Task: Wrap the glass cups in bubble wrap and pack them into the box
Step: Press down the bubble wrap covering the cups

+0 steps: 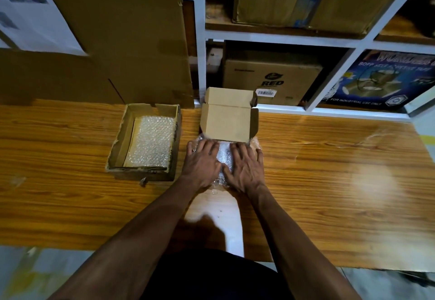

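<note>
Bare forearms, no sleeves; dark clothing.

Cartons on white shelving behind wooden table.

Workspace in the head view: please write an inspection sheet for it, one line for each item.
Surface: wooden table, glossy, with a light glare on the right.
Job's things: bubble wrap lies flat under both hands; small box open just behind it, lid flap up; no glass cup can be seen.
Clutter: worn cardboard tray to the left, holding bubble wrap sheets.
Grippers: left hand and right hand press flat on the bubble wrap, fingers straight.
Cables: nothing seen.
Surroundings: white shelf with cartons behind; large cardboard sheet leaning at the back left.
</note>
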Available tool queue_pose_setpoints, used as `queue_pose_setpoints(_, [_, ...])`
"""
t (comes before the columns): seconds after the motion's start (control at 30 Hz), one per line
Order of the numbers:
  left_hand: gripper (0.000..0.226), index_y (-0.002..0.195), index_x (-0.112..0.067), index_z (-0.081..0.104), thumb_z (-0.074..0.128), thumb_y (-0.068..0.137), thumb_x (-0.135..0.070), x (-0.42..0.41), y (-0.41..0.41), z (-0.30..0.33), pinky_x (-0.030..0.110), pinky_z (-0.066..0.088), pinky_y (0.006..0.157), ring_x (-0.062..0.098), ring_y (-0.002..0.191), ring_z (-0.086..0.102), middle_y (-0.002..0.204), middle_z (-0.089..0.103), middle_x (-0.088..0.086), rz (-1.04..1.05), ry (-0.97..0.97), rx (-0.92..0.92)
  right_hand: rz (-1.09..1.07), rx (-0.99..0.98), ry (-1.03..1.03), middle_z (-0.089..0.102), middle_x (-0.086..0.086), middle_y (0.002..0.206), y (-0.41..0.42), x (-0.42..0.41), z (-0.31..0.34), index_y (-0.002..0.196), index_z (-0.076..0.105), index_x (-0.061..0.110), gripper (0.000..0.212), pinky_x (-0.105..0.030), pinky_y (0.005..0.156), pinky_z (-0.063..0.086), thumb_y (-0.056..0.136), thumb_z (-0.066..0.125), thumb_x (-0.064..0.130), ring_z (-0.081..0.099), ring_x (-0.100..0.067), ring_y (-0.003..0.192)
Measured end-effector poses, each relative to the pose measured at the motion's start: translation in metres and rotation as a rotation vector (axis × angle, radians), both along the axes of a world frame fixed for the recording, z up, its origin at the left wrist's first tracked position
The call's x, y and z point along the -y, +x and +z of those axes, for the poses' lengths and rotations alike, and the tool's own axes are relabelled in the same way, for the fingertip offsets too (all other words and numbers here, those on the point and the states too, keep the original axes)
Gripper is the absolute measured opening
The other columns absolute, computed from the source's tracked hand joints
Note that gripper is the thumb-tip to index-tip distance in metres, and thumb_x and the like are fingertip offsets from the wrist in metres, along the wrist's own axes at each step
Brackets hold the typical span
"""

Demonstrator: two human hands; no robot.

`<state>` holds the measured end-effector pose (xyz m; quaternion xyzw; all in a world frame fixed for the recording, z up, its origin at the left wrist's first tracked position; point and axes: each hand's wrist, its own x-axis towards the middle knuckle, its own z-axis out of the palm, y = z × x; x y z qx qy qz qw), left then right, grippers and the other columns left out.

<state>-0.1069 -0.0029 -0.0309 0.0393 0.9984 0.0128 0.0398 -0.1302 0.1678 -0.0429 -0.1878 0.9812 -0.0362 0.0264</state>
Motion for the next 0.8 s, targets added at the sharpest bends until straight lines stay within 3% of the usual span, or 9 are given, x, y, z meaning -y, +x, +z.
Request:
queue_pose_setpoints(0.1, [0.078, 0.158, -0.022, 0.035, 0.018, 0.092, -0.061, 0.001, -0.005, 0.001, 0.061, 0.017, 0.119, 0.027, 0.148, 0.028, 0.159, 0.04, 0.004, 0.009, -0.016, 0.029, -0.001, -0.001, 0.012, 0.047, -0.008, 0.147, -0.004, 0.0, 0.0, 0.15, 0.043, 0.018, 0.079, -0.057, 0.113, 0.029, 0.095, 0.03, 0.073, 0.045, -0.027, 0.132])
queue_pose_setpoints(0.2, [0.071, 0.155, -0.023, 0.038, 0.033, 0.095, -0.06, 0.002, -0.009, 0.004, 0.061, 0.017, 0.117, 0.029, 0.147, 0.027, 0.156, 0.043, 0.004, 0.001, -0.025, 0.04, -0.009, -0.001, 0.012, 0.049, -0.008, 0.14, -0.009, 0.0, -0.001, 0.142, 0.048, 0.019, 0.078, -0.055, 0.107, 0.034, 0.092, 0.032, 0.078, 0.045, -0.027, 0.128])
queue_pose_setpoints(0.33, [0.068, 0.152, -0.023, 0.04, 0.037, 0.094, -0.059, 0.002, -0.008, 0.008, 0.059, 0.021, 0.115, 0.03, 0.143, 0.03, 0.153, 0.046, 0.005, -0.01, -0.053, 0.027, -0.006, -0.024, 0.004, 0.05, -0.007, 0.131, -0.011, 0.0, -0.002, 0.134, 0.051, 0.021, 0.078, -0.051, 0.102, 0.036, 0.09, 0.032, 0.082, 0.046, -0.026, 0.12])
queue_pose_setpoints(0.57, [0.068, 0.155, -0.029, 0.037, 0.036, 0.095, -0.06, 0.009, -0.007, 0.0, 0.058, 0.023, 0.11, 0.03, 0.14, 0.03, 0.154, 0.043, 0.003, -0.009, -0.036, 0.023, -0.014, -0.018, 0.027, 0.049, -0.008, 0.142, -0.008, -0.001, -0.002, 0.145, 0.047, 0.016, 0.085, -0.055, 0.107, 0.034, 0.093, 0.027, 0.081, 0.044, -0.026, 0.13])
queue_pose_setpoints(0.8, [0.064, 0.152, -0.036, 0.04, 0.039, 0.094, -0.063, 0.011, -0.014, 0.003, 0.054, 0.028, 0.1, 0.03, 0.132, 0.031, 0.144, 0.041, 0.002, 0.004, 0.011, 0.062, -0.014, -0.023, 0.034, 0.053, -0.006, 0.133, -0.012, 0.0, 0.003, 0.129, 0.054, 0.02, 0.075, -0.053, 0.1, 0.035, 0.088, 0.033, 0.08, 0.043, -0.028, 0.121])
